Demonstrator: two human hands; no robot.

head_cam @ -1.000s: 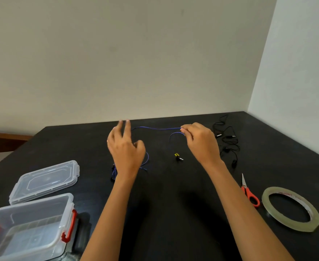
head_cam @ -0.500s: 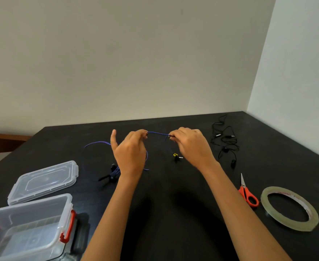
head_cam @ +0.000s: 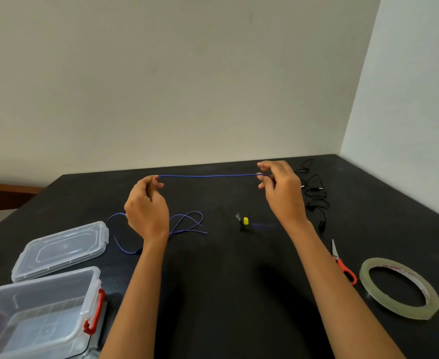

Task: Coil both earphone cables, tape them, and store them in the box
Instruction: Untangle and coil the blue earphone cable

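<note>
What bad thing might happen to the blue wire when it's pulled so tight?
1. The blue earphone cable is stretched straight between the left hand and the right hand, which both pinch it. A harder pull might strain the thin wire.
2. Its loose loops cross each other on the table and may knot when drawn in.
3. The black earphones lie tangled right beside the right hand and might get snagged.

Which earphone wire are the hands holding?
The blue wire, stretched straight between the left hand and right hand, which pinch it. The black wire lies untouched in a tangle past the right hand.
</note>
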